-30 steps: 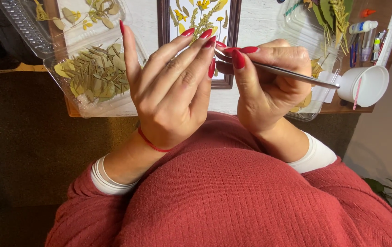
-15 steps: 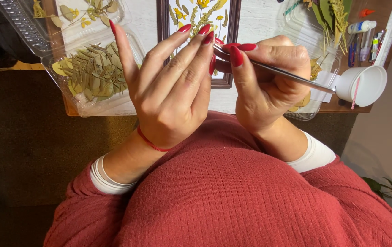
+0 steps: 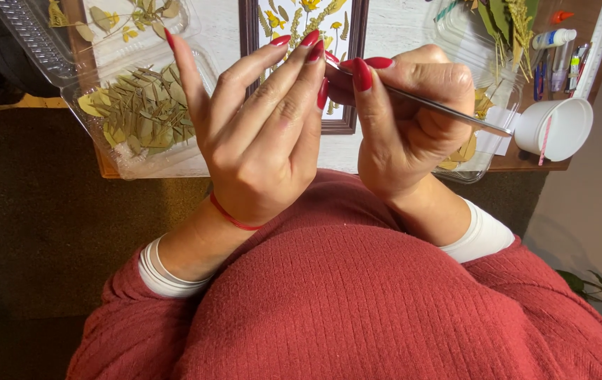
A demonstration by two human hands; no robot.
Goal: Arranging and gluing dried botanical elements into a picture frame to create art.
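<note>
Home craft workspace: wooden desk (image 3: 526, 163) bearing clear plastic trays of pressed leaves (image 3: 139, 116), dark-framed dried-flower picture (image 3: 308, 42) at 12 o'clock.

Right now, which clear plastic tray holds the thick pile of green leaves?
The nearer left tray, beside the left hand; the tray behind it holds only scattered sprigs.

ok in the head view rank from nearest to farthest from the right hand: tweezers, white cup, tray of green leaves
1. tweezers, held in the right hand
2. white cup, to its right on the table edge
3. tray of green leaves, far left, beyond the left hand
</note>
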